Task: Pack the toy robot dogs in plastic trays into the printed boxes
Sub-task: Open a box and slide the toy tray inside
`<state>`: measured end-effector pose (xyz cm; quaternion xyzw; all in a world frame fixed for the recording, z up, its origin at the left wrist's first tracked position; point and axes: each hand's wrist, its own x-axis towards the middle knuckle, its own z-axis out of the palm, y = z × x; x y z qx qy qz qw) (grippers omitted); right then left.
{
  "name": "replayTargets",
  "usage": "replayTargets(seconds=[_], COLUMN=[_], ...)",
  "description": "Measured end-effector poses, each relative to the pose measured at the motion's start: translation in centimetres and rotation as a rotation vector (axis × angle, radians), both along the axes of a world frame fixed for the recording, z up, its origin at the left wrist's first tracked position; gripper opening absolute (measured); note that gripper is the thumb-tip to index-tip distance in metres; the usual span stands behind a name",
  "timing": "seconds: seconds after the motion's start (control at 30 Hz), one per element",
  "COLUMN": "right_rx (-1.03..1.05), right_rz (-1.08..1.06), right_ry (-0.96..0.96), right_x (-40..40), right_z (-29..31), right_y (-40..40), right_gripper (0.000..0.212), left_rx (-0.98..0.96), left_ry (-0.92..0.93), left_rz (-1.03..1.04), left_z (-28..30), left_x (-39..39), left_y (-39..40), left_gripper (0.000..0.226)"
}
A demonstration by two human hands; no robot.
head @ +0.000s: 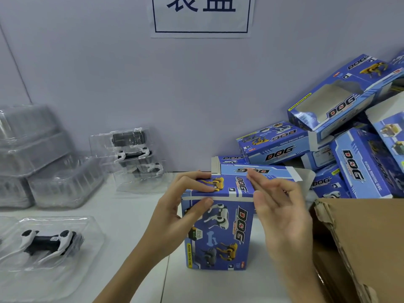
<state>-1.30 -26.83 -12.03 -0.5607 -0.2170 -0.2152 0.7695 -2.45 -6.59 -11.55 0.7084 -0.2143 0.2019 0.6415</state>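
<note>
Printed box (220,228) stands upright on the white table (140,215), near edge centre. Left hand (177,213) grips its top left corner, thumb on the front, fingers curled over the folded flap. Right hand (282,211) flat, fingers straight, against the box's right side. Toy robot dog (49,240) lies in a clear plastic tray (87,237) to the left. More printed boxes (341,136) heaped at right, behind a cardboard carton (360,237).
</note>
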Motion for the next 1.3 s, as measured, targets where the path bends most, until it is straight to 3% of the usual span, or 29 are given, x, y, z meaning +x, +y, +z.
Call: replayTargets(seconds=[0.17,0.4,0.57,0.77,0.87,1.0,1.1,1.17,1.23,1.3], right_rx=[-0.185,-0.215,-0.243,-0.221,-0.201,-0.154,0.002,-0.01,-0.069,-0.114], right_rz=[-0.078,-0.144,-0.171,-0.077,-0.083,-0.135,-0.024,0.158,0.272,0.277], right_ry=[-0.108,-0.204,-0.158,-0.067,-0.07,0.012,0.301,0.537,0.677,0.714], right_x=[0.1,0.8,0.6,0.9,1.0,1.2,1.0,0.8,0.8,1.1], right_z=[-0.7,-1.5,-1.8,-2.1,-2.1,-1.9,-1.5,-1.5,-1.6,-2.0], right_y=[0.5,0.6,0.6,0.8,0.8,1.2,1.7,1.8,1.4,1.0], right_gripper=[0.016,0.011,0.018,0.017,0.013,0.032,0.045,0.055,0.068,0.075], left_rx=[-0.029,0.015,0.08,0.087,0.063,0.232,0.604,0.814,0.931,1.007], left_ry=[0.011,-0.046,-0.105,0.008,0.038,-0.217,-0.615,-0.84,-0.939,-1.001], left_rz=[-0.019,-0.005,0.007,-0.025,-0.001,0.266,0.516,0.578,0.587,0.562], left_z=[0.0,0.0,0.1,-0.6,-0.7,-1.0,-2.2,-3.4,-4.3,-4.9], left_x=[-0.1,0.0,0.3,0.2,0.2,0.6,1.2,1.3,1.0,0.6], left_y=[0.0,0.1,0.8,1.7,1.3,0.7,0.1,-1.0,-1.9,-2.9], left_gripper=[0.03,0.024,0.023,0.043,0.04,0.034,0.033,0.046,0.058,0.045])
